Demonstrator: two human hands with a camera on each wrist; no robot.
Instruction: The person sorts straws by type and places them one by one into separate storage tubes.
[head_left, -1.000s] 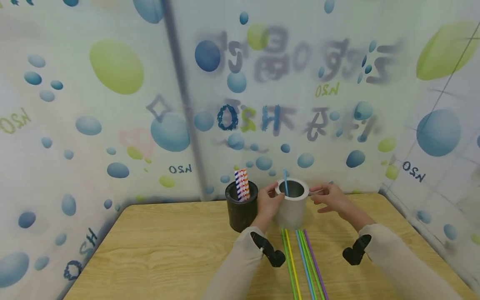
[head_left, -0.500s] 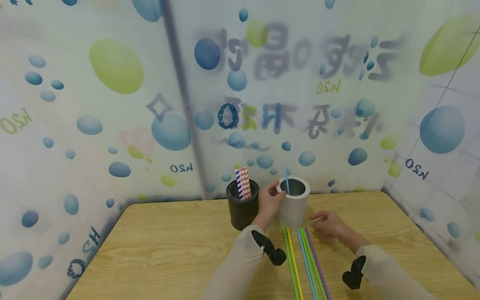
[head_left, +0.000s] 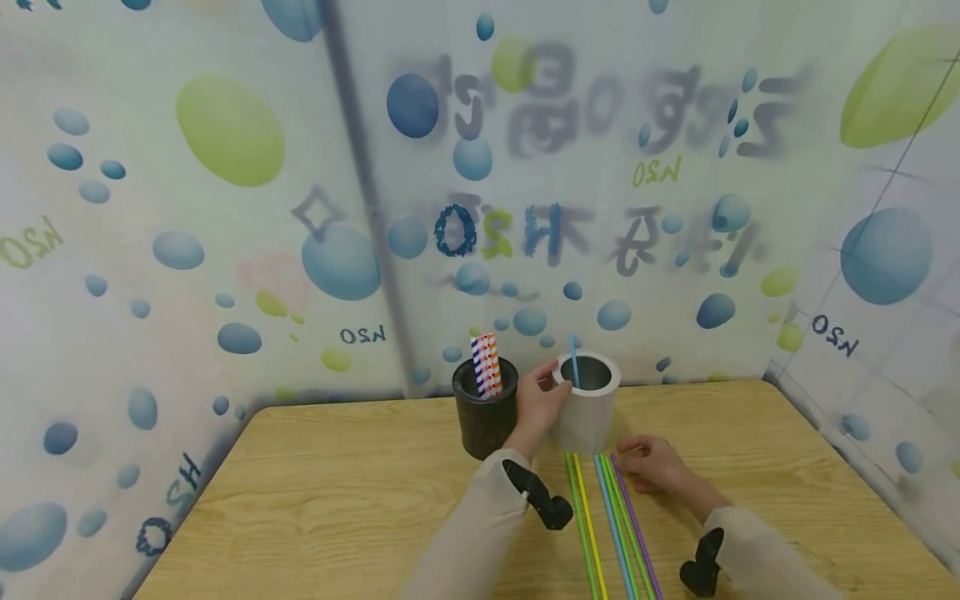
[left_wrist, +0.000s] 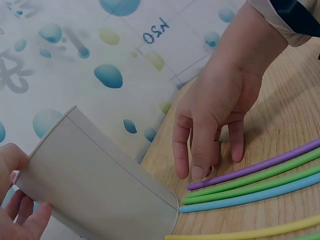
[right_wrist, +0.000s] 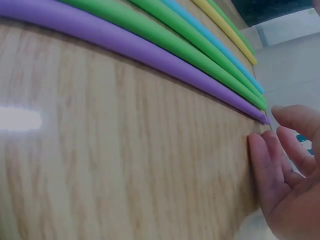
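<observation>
My left hand (head_left: 538,407) grips the white cup (head_left: 587,427) by its left side near the rim. In the left wrist view the cup wall (left_wrist: 105,175) shows, with fingers at its edge. A light blue straw (head_left: 573,360) stands in the cup. On the table in front lie several straws; the purple straw (head_left: 636,521) is rightmost. My right hand (head_left: 656,467) hovers beside the purple straw's far end, fingers loosely bent and holding nothing. In the right wrist view, the thumb is near the purple tip (right_wrist: 262,118), apart from it.
A black cup (head_left: 486,425) with several striped straws (head_left: 486,367) stands just left of my left hand. Green straws (head_left: 627,525), a blue straw (head_left: 613,525) and a yellow straw (head_left: 587,517) lie on the wooden table (head_left: 337,500). A printed curtain (head_left: 225,292) borders the back.
My right hand has left the white cup's right side and moved down to the straws' far ends on the table. My left hand stays on the cup.
</observation>
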